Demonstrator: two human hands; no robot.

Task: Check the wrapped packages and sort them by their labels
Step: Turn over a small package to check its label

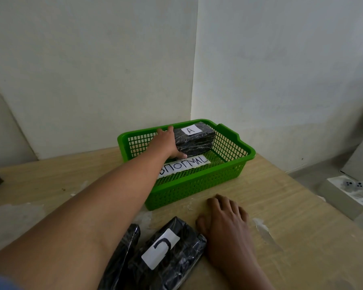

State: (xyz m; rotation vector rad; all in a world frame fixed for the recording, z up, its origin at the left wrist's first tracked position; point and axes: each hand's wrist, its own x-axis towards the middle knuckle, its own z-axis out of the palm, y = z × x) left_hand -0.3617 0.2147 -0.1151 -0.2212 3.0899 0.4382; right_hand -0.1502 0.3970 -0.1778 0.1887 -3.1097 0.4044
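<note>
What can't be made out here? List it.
- Sign in the basket, head view: the left arm hides its first letters.
- Package under the one marked A: label side covered by the top package.
- Package at the bottom edge: arm and frame cut it off, no label visible.
- Left hand: its grip on the stack is unclear.

Lighting: we record soft, even daylight with a faint green-grey cast; its source we cannot place. Shadows: we see only a weak one beneath the right hand (224,225) on the wooden table (281,206). Glare: we note small highlights on the black wrapped package (182,254) nearest us. Focus: we find the green basket (197,185) reasonably sharp, and the sleeve (2,282) at lower left blurred. Distortion: we see wide-angle bending of the wall corner (194,59) and table edges.
</note>
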